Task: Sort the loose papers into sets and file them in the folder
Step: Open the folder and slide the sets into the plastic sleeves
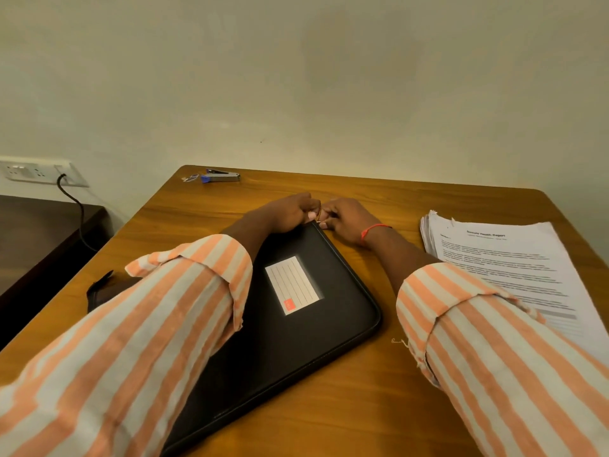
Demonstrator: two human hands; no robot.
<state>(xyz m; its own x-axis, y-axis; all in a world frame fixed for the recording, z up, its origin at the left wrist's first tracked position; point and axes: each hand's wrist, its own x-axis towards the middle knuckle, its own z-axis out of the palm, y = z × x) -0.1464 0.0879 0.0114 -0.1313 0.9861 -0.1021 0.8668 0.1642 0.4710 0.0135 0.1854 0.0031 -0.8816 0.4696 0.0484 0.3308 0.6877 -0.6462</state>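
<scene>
A closed black folder (pixel 329 311) with a white label (pixel 293 285) lies flat on the wooden table (pixel 329 407). Both my hands meet at its far corner. My left hand (pixel 290 211) and my right hand (pixel 346 219) have curled fingers pinching a small thin gold-coloured piece there, possibly the folder's zip pull or clasp. A stack of printed papers (pixel 494 258) lies to the right of the folder, its top sheet headed like a report. My right forearm covers the stack's near corner.
A stapler (pixel 221 175) and a small metal item (pixel 191 177) sit at the table's far left corner. A dark object (pixel 102 288) lies left of the folder, partly under my left sleeve. A wall socket with a black cable (pixel 71 199) is at left.
</scene>
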